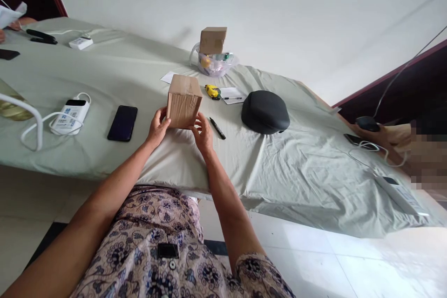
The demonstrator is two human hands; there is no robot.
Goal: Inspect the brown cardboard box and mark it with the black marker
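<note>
At the far left edge of the sage-green tablecloth (94, 70), a co-worker's hands (26, 22) are by a white sheet (12, 13), partly cut off. Nearer you sits a white power bank (71, 116), its white cable (30, 129) looped over and beside it, probably set to the side so the cord stays out of your working space. Next comes a dark smartphone (122, 123), lying flat with its screen up, just short of your left forearm.

Your left hand (158, 128) lies along the left side of the taped cardboard box (184, 104), thumb toward you on its near edge. The box is right in front of you, near the table's front edge, an easy reach for both arms. Your right hand (202, 135) meets its lower right corner, fingers curled, so the box is held between your two hands; gripping low at both sides likely steadies it. Whether its base rests fully on the cloth, you can't tell from here.

Beyond it, a clear plastic basket (214, 69) carries a second cardboard box (213, 40) perched on its contents, perhaps to save table space. A yellow tape measure (211, 91) and a black marker (217, 128) lie just right of your box, within easy reach. Further right stands a rounded black case (265, 112), well apart from your right hand.
</note>
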